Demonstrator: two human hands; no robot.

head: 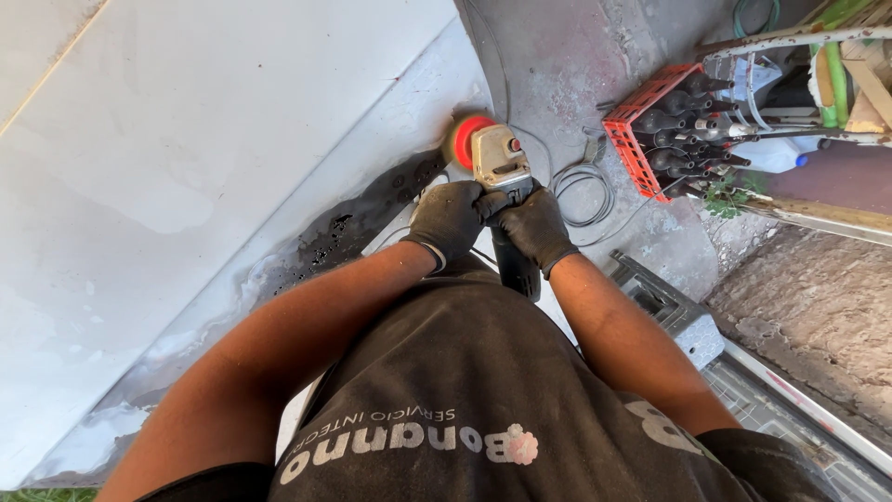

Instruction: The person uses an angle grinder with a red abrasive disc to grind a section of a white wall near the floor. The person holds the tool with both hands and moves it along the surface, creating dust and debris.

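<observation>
Against white panel [186, 139]: both gloved hands' fingers closed round grinder [502, 167].

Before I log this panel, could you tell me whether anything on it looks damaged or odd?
Yes: the large white metal panel has a dark, blackened, pitted patch along its lower edge, where the coating looks gone. Both black-gloved hands hold the grey angle grinder, its red-backed disc at that patch's upper end.

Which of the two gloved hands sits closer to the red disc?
The left black-gloved hand, gripping the grey angle grinder nearest the red round disc; the right black-gloved hand holds farther back.
</observation>
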